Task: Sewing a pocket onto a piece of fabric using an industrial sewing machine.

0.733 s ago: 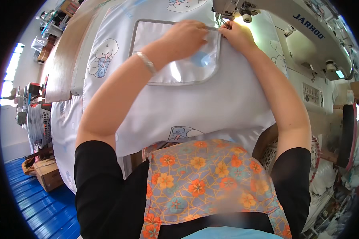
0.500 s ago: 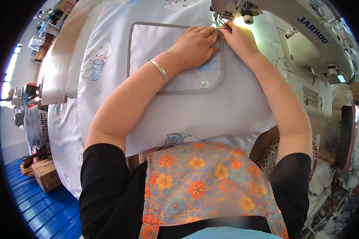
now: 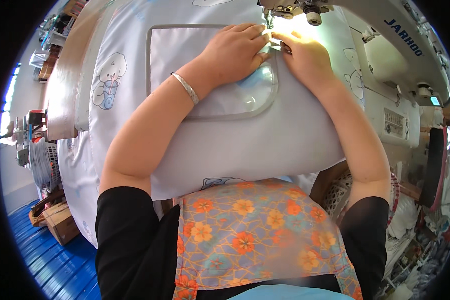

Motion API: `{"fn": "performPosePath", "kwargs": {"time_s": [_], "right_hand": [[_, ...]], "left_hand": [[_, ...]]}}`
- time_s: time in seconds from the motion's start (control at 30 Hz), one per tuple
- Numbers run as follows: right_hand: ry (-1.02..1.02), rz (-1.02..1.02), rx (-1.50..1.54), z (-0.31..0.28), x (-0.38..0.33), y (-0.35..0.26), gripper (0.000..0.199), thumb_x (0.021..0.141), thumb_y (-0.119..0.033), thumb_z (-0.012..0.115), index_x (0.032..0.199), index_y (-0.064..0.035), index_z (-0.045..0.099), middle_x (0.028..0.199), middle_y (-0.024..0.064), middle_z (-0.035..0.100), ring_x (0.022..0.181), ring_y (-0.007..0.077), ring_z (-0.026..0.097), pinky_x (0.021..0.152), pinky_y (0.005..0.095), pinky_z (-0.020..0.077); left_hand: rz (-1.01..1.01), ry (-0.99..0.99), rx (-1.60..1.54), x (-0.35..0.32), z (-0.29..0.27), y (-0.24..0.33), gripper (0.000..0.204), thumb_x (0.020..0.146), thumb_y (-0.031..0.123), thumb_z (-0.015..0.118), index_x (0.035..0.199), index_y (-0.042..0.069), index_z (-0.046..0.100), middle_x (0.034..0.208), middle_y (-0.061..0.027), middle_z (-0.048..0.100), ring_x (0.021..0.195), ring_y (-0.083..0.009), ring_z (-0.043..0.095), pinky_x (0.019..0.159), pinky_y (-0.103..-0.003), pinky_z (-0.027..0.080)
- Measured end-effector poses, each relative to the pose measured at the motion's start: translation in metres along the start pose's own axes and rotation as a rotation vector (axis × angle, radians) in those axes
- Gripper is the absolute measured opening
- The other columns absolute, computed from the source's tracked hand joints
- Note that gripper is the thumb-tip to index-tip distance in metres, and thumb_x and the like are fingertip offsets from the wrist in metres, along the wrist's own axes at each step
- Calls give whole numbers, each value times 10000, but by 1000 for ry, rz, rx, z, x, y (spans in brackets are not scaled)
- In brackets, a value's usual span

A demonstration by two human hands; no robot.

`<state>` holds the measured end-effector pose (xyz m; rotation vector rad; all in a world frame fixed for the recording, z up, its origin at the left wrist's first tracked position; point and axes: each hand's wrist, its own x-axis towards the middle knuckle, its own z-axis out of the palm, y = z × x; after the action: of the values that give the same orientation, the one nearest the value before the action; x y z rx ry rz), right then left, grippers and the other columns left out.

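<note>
My left hand (image 3: 237, 54) lies flat on a clear plastic panel (image 3: 185, 50) with grey binding round its edge, its fingers stretched toward the needle. The panel rests on a large pale fabric (image 3: 225, 150) printed with cartoon puppies. Close by on the right, my right hand (image 3: 307, 56) is closed, its thumb and index finger at the binding near the needle. A slim dark tool (image 3: 285, 48) is tucked in that hand; its kind is mostly hidden. Just beyond the fingertips stands the sewing machine's needle and presser foot (image 3: 269, 21), under a bright lamp.
The sewing machine's white arm (image 3: 380, 30) reaches over from the upper right. A wooden tabletop (image 3: 67, 75) runs along the left. Lower down are a cardboard box (image 3: 61, 223) on the blue floor (image 3: 60, 270) and a woven plastic basket (image 3: 337, 195) beside my right elbow.
The panel and fabric have shifted slightly left, my left hand with them. My right hand's dark tool has swung back from the needle into the hand, and its fingertips now sit at the binding.
</note>
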<state>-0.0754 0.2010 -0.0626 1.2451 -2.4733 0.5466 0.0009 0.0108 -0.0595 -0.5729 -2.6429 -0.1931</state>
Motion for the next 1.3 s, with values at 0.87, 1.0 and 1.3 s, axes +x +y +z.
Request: {"fn": "performPosePath", "kwargs": {"time_s": [0.87, 1.0, 1.3], "right_hand": [[54, -187, 104, -17, -41, -34, 287, 691, 20, 691, 961, -74, 660, 1059, 16, 680, 751, 189, 676, 629, 297, 546], [6, -190, 100, -18, -40, -34, 289, 687, 20, 698, 958, -74, 662, 1067, 11, 682, 735, 184, 678, 623, 283, 550], [43, -174, 88, -14, -33, -36, 327, 714, 23, 682, 1024, -78, 652, 1106, 26, 677, 777, 203, 687, 683, 297, 567]], "left_hand": [[-938, 195, 171, -267, -135, -63, 428, 937, 230, 584, 1303, 11, 547, 1418, -223, 459, 1295, -339, 474, 1074, -392, 375], [-1365, 249, 42, -366, -163, -52, 427, 948, 230, 575, 1318, 19, 539, 1082, -125, 614, 964, -199, 580, 832, -286, 453], [-1177, 23, 462, -325, -157, -82, 464, 867, 141, 615, 1320, 67, 544, 1181, -165, 601, 1074, -291, 570, 935, -386, 443]]}}
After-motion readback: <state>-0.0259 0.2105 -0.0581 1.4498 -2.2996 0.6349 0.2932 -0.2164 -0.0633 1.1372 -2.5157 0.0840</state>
